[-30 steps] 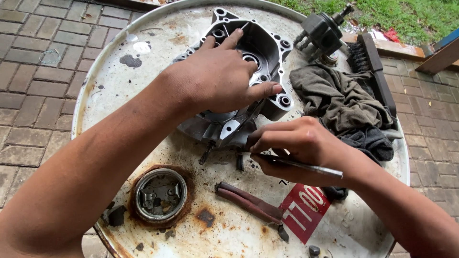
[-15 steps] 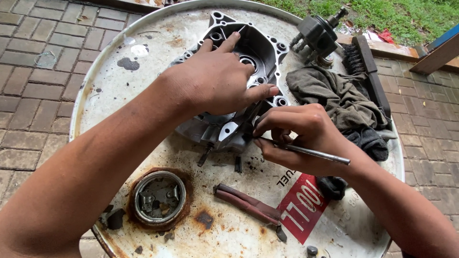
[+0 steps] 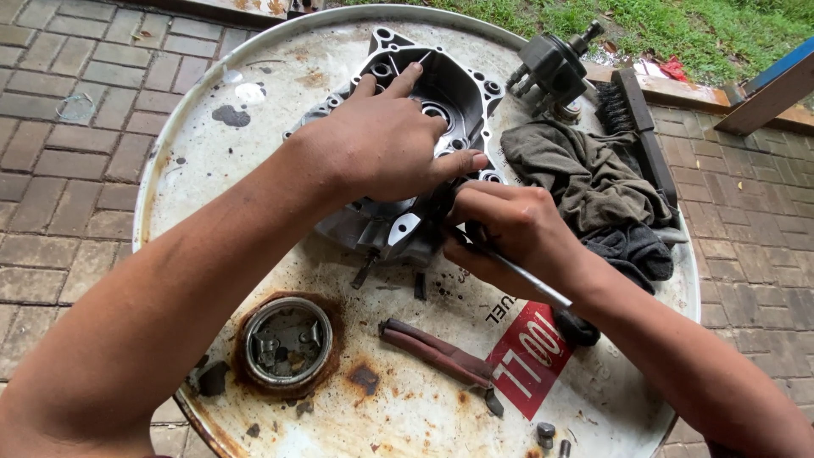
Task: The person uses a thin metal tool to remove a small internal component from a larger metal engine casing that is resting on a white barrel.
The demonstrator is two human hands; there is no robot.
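Head view: left hand (image 3: 381, 148) lies spread flat on the dark engine casing (image 3: 424, 127) at the drum top's (image 3: 212, 178) middle, fingers unclenched, pressing down. Right hand (image 3: 509, 233) grips a thin metal tool (image 3: 526, 276) at the casing's near edge. Pliers (image 3: 437, 352) lie near; rags (image 3: 593, 187) and brush (image 3: 632, 119) at right.

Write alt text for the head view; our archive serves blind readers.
Left hand presses on a dark engine casing atop a rusty drum lid, while the right hand holds a thin metal tool at its edge. Pliers, rags and a brush lie nearby.
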